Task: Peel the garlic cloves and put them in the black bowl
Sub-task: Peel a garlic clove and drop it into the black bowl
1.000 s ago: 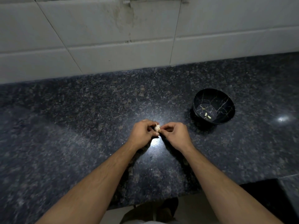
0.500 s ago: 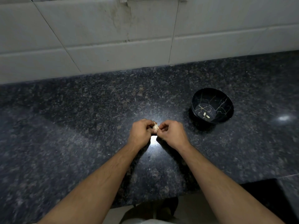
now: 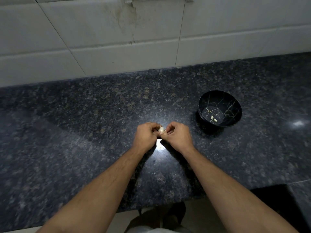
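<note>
Over dark granite counter [image 3: 84, 132], both hands' fingers [image 3: 154, 130] still pinch the garlic clove [image 3: 161, 129], barely shifted.

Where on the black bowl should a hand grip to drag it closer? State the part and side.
Grip the black bowl by its rim on the near-left edge, reaching with the right hand, the closer one. It stands upright and open, so a thumb could hook inside, clear of the two peeled cloves.

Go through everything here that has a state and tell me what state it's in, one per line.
left hand: fingers curled, pinching the garlic
right hand: fingers curled, pinching the same garlic
garlic: held between both hands above the counter, papery skin still on
black bowl: upright on the counter, right of the hands
peeled cloves: two, lying at the bowl's bottom
</note>
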